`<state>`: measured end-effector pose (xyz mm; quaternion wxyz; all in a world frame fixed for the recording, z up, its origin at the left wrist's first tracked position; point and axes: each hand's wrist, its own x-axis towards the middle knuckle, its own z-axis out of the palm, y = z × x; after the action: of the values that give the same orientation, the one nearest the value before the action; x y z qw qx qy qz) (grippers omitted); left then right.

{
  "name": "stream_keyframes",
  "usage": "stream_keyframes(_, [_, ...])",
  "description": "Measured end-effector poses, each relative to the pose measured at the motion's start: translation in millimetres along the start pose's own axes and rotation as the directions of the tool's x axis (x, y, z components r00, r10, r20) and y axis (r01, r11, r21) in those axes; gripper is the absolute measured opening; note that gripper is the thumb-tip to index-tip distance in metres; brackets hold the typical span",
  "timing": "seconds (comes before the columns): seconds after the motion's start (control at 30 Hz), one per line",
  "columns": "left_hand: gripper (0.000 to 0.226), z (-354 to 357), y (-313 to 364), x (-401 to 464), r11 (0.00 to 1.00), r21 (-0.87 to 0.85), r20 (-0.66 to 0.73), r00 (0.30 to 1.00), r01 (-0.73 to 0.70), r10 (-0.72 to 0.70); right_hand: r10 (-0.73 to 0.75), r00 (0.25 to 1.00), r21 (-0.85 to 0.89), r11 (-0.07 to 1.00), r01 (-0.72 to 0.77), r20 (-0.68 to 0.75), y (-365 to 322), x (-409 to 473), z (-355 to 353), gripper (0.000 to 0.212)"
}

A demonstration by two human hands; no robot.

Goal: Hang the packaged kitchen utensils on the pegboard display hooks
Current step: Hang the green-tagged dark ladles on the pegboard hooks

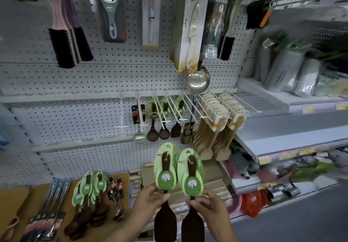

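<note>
Two green-carded dark spatulas, left spatula (165, 189) pinched in left hand (148, 199), right spatula (192, 194) in right hand (209, 204), raised below white display hooks (180, 109); risk: card hole missing hook tip, card tearing, package dropping.

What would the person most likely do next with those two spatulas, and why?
Probably lift them toward the hook where a matching dark spatula already hangs. The left hand and right hand each hold a green-carded spatula upright, below that row.
</note>
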<state>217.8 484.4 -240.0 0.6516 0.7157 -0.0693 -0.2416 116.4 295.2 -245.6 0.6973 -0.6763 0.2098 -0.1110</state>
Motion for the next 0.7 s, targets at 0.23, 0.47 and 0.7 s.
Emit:
stream_keyframes(0.23, [0.025,28,6,32,0.999,0.038,-0.001,1.0,-0.005,0.005,-0.014,1.0,-0.024,1.0,0.015,0.018,-4,50,-33,0.019])
stream_keyframes(0.47, [0.028,26,16,87,0.994,0.106,0.009,1.0,-0.015,0.014,0.033,0.999,0.02,0.999,-0.033,-0.017,-6,114,-35,0.019])
stream_keyframes(0.7, [0.026,31,21,123,0.983,0.175,0.062,0.997,-0.056,0.046,0.047,0.998,-0.013,0.999,-0.047,-0.05,-1,166,-49,0.008])
